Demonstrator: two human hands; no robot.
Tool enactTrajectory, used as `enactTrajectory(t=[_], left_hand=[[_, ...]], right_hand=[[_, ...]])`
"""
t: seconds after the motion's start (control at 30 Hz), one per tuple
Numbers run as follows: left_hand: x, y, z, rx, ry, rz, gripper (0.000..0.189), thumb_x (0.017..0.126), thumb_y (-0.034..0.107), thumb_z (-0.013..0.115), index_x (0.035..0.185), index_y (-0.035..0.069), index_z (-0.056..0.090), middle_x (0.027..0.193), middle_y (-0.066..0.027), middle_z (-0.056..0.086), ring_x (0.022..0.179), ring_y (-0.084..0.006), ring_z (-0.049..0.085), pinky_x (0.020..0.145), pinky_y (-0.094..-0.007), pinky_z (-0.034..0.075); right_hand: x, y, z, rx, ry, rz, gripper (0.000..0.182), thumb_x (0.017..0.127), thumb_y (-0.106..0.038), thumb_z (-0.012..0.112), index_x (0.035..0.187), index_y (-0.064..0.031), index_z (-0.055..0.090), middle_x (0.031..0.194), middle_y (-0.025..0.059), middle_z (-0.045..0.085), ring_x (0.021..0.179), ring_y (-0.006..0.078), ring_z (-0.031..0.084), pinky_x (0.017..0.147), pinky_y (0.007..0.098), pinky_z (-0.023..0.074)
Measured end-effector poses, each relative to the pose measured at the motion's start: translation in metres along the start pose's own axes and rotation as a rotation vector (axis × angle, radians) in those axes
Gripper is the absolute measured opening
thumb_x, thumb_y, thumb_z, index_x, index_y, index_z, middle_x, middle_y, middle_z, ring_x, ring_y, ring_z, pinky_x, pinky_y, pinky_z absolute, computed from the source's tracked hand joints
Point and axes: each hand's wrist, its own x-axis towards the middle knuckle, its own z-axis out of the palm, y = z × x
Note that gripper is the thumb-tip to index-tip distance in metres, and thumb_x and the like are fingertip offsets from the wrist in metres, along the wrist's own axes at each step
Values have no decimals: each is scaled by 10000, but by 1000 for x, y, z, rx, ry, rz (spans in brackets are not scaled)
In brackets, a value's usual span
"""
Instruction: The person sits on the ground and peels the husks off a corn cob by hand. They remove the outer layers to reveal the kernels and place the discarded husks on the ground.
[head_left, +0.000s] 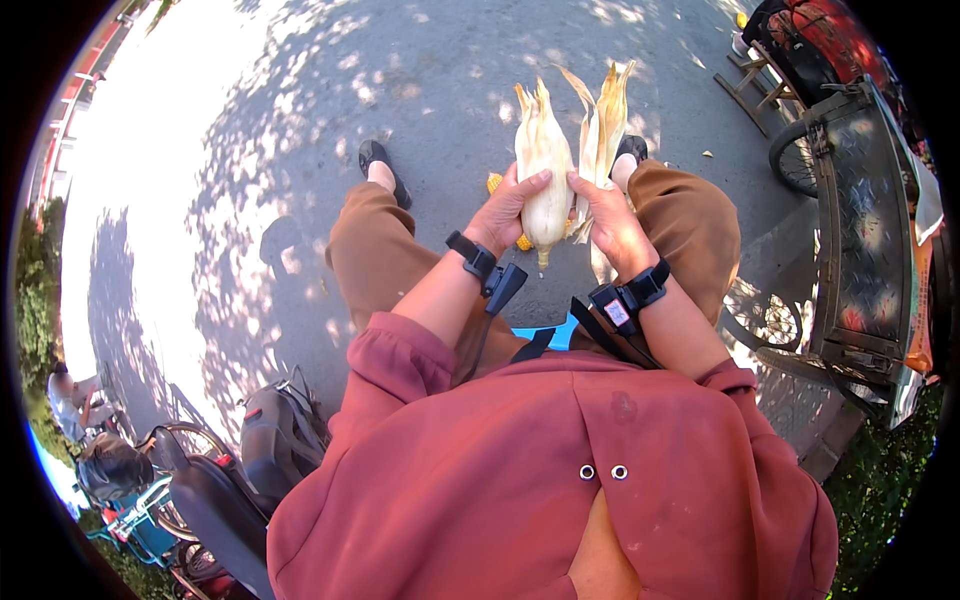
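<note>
An ear of corn in pale dry husk (546, 180) is held upright before me, its stalk end towards me. My left hand (512, 206) grips its left side, the thumb laid over the husk. My right hand (613, 221) is at its right side, thumb tip near the ear, with loose dry husk leaves (604, 131) between that hand and the ear, pointing away from me. Behind and below the hands, partly hidden, yellow corn cobs (524, 242) lie near the ground; another yellow cob (493, 182) shows beyond my left hand. Both wrists wear black straps with small devices.
My knees and shoes flank the grey pavement (450, 112). A metal cart (859, 232) with spoked wheels stands at right, near a wooden stool (757, 82) and a person's shoe. Bicycles and a scooter seat (217, 525) are at lower left, with a seated person beyond.
</note>
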Motion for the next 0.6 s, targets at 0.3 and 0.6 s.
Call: enactTrajectory(t=[0.3, 0.6], left_hand=[[5, -5, -7, 29, 88, 18, 553, 895, 243, 592, 1342, 84, 307, 1245, -104, 484, 1135, -220, 511, 948, -374, 467], [3, -3, -5, 35, 94, 59, 556, 886, 210, 605, 1336, 74, 307, 1252, -116, 480, 1139, -234, 512, 945, -397, 473]], right_hand=[[8, 9, -9, -200, -37, -203, 177, 813, -84, 627, 978, -37, 581, 722, -11, 540, 563, 65, 455, 506, 224, 369], [-1, 4, -1, -236, -148, -74, 279, 831, -113, 621, 1093, -28, 576, 833, -10, 573, 655, 73, 466, 568, 215, 374]])
